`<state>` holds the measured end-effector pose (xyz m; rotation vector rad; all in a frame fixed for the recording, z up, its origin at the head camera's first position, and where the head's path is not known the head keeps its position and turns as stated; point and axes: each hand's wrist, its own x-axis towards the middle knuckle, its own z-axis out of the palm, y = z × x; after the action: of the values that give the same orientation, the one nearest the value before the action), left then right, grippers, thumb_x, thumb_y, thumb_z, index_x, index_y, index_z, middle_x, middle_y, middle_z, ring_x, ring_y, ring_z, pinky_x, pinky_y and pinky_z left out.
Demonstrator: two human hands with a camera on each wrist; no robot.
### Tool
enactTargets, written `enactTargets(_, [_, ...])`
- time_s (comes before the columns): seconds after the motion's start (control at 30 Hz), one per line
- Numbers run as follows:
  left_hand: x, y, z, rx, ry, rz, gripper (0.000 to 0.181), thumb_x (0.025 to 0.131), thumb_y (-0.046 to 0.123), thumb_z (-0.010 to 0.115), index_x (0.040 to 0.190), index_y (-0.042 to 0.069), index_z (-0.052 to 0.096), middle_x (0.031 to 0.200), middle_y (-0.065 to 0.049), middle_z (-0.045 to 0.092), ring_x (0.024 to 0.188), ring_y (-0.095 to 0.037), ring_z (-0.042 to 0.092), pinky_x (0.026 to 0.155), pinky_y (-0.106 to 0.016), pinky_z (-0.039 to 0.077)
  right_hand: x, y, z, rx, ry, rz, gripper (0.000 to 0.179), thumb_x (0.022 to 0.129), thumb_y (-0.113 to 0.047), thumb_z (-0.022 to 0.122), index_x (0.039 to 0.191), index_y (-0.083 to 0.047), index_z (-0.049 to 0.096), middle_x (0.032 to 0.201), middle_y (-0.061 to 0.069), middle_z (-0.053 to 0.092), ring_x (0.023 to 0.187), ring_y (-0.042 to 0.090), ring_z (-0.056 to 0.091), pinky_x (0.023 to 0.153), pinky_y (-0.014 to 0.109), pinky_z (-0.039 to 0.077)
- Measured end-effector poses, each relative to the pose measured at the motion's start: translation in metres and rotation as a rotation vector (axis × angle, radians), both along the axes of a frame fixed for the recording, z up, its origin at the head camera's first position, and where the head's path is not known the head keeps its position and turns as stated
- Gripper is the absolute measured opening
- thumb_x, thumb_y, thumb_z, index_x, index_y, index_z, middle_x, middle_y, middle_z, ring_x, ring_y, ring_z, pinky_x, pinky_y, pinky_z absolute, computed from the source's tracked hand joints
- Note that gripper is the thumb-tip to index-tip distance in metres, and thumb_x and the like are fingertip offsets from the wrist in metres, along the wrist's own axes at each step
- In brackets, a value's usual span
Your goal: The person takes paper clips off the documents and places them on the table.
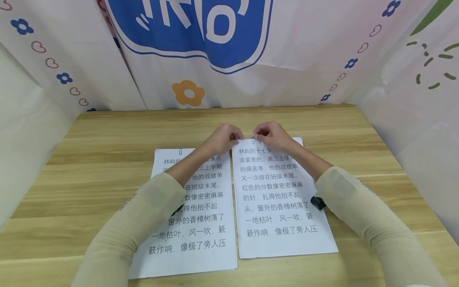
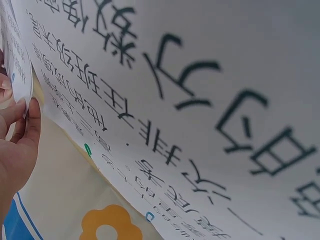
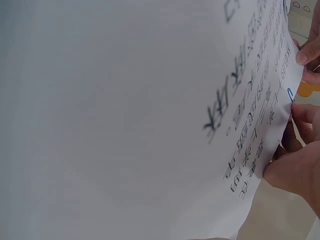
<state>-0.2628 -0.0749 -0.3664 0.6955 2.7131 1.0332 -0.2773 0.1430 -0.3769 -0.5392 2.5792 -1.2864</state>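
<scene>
Two stacks of white printed sheets lie side by side: the left paper stack (image 1: 201, 259) and the right paper stack (image 1: 287, 245). My left hand (image 1: 225, 139) pinches the top left corner of the right stack between thumb and fingers. At that stack's top edge, my right hand (image 1: 274, 135) pinches a blue paper clip (image 3: 290, 95) with its fingertips. Another blue paper clip (image 1: 180, 151) sits on the left stack's top edge. Further along that edge, a green paper clip (image 2: 88, 149) shows in the left wrist view; my left forearm hides it in the head view.
The stacks lie on a wood-grain table (image 1: 118, 131). A white printed backdrop (image 1: 287, 83) with a blue sign and flowers rises behind it, and a white side sheet (image 1: 405, 111) borders the right. A small yellow piece (image 1: 285, 129) peeks out behind my right hand.
</scene>
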Motion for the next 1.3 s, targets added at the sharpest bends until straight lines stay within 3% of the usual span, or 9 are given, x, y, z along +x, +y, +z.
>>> enactTargets(1.3, [0.0003,-0.0003,0.0025,-0.002,0.007,0.015,0.021,0.097,-0.010,0.061,0.111,-0.002,0.075,0.100,-0.013,0.071,0.092,-0.024,0.064,0.085,-0.030,0.055,0.0009,-0.0006,-0.0001,-0.049,-0.007,-0.032,0.013,0.101,-0.003,0.061,0.105,0.002,0.073,0.100,0.014,0.067,0.088,0.022,0.058,0.077,0.027,0.048])
